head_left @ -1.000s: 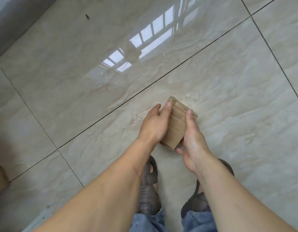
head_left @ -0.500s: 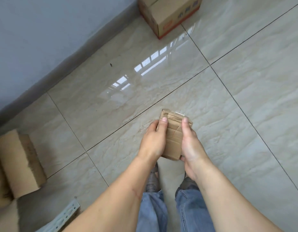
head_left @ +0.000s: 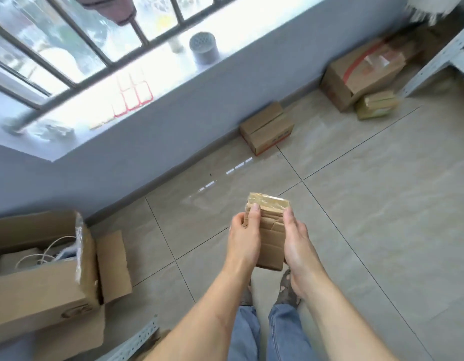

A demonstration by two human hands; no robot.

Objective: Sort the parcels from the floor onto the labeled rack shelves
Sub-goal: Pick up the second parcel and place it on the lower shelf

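Observation:
A small brown cardboard parcel (head_left: 270, 231) with clear tape across its top is held in front of me, above the tiled floor. My left hand (head_left: 244, 239) grips its left side and my right hand (head_left: 297, 242) grips its right side. On the floor by the wall lie more parcels: a medium box (head_left: 267, 127), a larger box with red tape (head_left: 361, 74) and a small taped one (head_left: 376, 108). A grey metal rack post (head_left: 434, 62) stands at the upper right.
A big open carton (head_left: 41, 280) with cords inside sits at the left. A perforated metal rail (head_left: 137, 340) lies by my feet. A barred window and its sill (head_left: 137, 82) run along the blue wall. Bare tiles spread to the right.
The view has lifted from the floor to the wall and window, as if I stood up. Both hands still hold the parcel, which has risen away from the floor.

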